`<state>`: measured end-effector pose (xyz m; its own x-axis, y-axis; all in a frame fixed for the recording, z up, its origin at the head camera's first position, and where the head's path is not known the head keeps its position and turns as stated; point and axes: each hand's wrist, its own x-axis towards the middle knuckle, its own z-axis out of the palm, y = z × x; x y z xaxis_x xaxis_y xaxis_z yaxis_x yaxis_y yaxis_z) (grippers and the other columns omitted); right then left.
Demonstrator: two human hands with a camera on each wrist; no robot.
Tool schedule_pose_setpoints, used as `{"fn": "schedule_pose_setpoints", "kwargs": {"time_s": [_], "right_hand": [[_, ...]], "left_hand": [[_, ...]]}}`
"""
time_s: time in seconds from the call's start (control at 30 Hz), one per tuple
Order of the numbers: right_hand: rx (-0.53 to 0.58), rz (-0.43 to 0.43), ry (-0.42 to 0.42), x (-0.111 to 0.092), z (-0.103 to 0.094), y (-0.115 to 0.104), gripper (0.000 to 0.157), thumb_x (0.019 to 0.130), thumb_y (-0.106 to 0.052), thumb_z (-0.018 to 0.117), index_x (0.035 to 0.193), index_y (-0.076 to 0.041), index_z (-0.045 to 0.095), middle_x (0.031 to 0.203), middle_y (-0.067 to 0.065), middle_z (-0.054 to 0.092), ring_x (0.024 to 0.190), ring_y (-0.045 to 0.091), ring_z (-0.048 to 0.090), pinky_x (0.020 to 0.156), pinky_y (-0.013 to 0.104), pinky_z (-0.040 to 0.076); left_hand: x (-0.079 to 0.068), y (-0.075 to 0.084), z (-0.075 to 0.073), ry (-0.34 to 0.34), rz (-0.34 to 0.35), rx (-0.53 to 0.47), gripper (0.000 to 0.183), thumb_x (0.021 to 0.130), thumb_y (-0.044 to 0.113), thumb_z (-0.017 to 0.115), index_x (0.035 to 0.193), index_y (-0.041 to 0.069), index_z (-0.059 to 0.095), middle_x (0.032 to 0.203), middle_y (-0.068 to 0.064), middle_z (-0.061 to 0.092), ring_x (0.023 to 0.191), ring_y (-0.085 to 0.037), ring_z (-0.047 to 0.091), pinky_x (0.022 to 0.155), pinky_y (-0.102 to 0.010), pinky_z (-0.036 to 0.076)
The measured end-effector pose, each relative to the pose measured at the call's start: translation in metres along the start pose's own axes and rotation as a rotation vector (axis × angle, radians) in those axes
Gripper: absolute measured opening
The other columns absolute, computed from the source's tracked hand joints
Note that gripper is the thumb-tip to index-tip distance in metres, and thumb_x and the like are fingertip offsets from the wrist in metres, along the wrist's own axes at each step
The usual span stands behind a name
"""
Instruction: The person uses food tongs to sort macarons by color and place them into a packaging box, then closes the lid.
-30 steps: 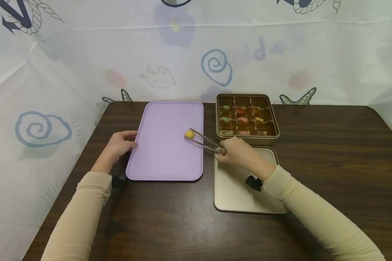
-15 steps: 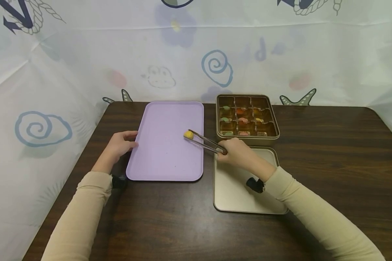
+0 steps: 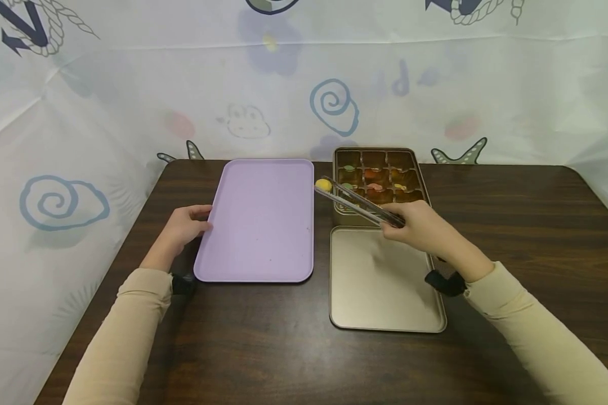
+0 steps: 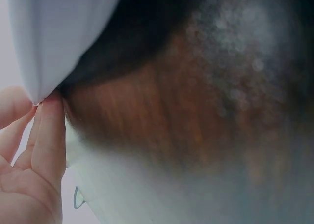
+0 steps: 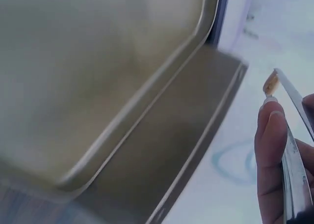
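In the head view my right hand (image 3: 410, 222) grips metal tongs (image 3: 357, 205), whose tips pinch a small round yellow piece (image 3: 323, 185). The piece hangs just left of a gold tin (image 3: 344, 216) with divided compartments, some showing green, red or yellow bits. From the right wrist view, fingers (image 5: 272, 140) wrap the tongs, and the piece looks orange-brown and blurred. At the left edge of a lilac tray (image 3: 258, 225), my left hand (image 3: 184, 222) holds the rim between thumb and fingers. The left wrist view shows the fingertips meeting at that rim.
A shallow gold lid (image 3: 385, 287) lies on the dark wooden table (image 3: 263, 343), right of the tray and in front of the tin. A white patterned cloth (image 3: 284, 101) hangs behind the table and along its left side.
My right hand has moved right and up with the tongs, carrying the yellow piece off the tray toward the tin. The left hand stays at the tray's edge.
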<state>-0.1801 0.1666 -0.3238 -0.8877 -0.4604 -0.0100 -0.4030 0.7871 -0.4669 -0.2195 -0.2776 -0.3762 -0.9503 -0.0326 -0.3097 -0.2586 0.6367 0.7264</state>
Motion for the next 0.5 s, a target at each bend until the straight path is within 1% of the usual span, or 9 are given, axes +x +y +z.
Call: {"fn": "schedule_pose_setpoints", "kwargs": {"time_s": [0.1, 0.13, 0.3, 0.5], "right_hand": [[0.001, 0.034, 0.019, -0.015, -0.012, 0.016, 0.041, 0.091, -0.013, 0.055, 0.127, 0.007, 0.056, 0.065, 0.004, 0.06, 0.044, 0.009, 0.034, 0.046, 0.023, 0.03], [-0.003, 0.05, 0.023, -0.019, -0.016, 0.021, 0.041, 0.091, -0.014, 0.055, 0.128, 0.006, 0.055, 0.064, 0.003, 0.059, 0.043, 0.009, 0.033, 0.045, 0.023, 0.03], [-0.032, 0.08, 0.066, -0.041, -0.026, 0.048, 0.041, 0.091, -0.014, 0.056, 0.127, 0.006, 0.056, 0.061, 0.001, 0.057, 0.042, 0.006, 0.032, 0.042, 0.022, 0.031], [-0.063, 0.141, 0.05, -0.061, -0.032, 0.072, 0.044, 0.093, -0.016, 0.056, 0.13, 0.007, 0.052, 0.062, 0.0, 0.055, 0.043, 0.007, 0.031, 0.043, 0.023, 0.03]], "left_hand": [[0.0, 0.0, 0.0, 0.0, 0.0, 0.003, 0.053, 0.094, 0.003, 0.047, 0.145, -0.003, 0.034, 0.147, -0.029, 0.037, 0.124, -0.044, 0.05, 0.105, -0.051, 0.043], [0.001, 0.001, 0.0, 0.001, 0.0, 0.003, 0.053, 0.094, 0.003, 0.047, 0.145, -0.003, 0.034, 0.147, -0.03, 0.037, 0.124, -0.044, 0.05, 0.105, -0.051, 0.043], [0.0, 0.002, 0.0, 0.008, -0.004, 0.004, 0.053, 0.094, 0.002, 0.048, 0.145, -0.003, 0.035, 0.146, -0.03, 0.038, 0.124, -0.044, 0.051, 0.104, -0.051, 0.044], [-0.001, 0.001, 0.0, 0.018, -0.005, -0.002, 0.053, 0.094, 0.003, 0.049, 0.144, -0.003, 0.036, 0.145, -0.03, 0.04, 0.124, -0.044, 0.051, 0.104, -0.05, 0.045]]}}
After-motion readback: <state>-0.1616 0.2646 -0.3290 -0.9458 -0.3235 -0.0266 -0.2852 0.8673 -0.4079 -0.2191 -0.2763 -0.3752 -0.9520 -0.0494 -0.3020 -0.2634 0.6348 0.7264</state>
